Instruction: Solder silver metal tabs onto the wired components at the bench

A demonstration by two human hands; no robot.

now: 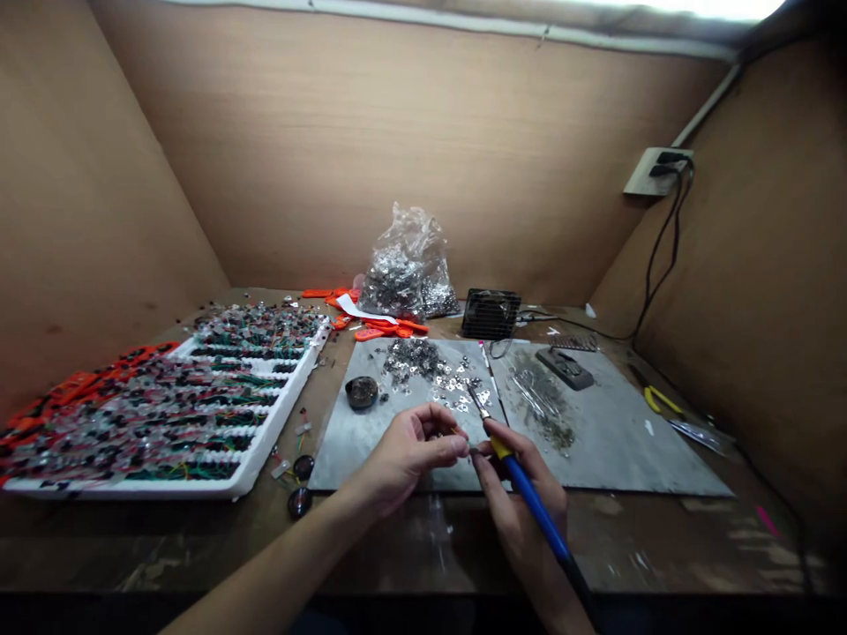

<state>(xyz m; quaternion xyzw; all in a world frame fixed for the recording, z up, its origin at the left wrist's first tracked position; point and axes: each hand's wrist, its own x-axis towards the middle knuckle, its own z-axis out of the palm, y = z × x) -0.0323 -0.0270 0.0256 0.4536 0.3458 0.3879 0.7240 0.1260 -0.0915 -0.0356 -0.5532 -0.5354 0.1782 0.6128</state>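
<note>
Over the gray boards (615,441), soldering iron (531,498) firm in right hand (511,513), indistinct piece (470,448) in pinched left hand (411,454)

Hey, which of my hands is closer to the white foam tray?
Your left hand. It's just right of the tray, over the grey board; your right hand, gripping the blue-handled tool, is farther right.

right of the white tray (246,467), the left hand (414,451) is bare and slim-fingered, its forearm (297,564) uncovered; farther right of that tray, the right hand (511,511) and wrist (533,578) are bare too.
</note>
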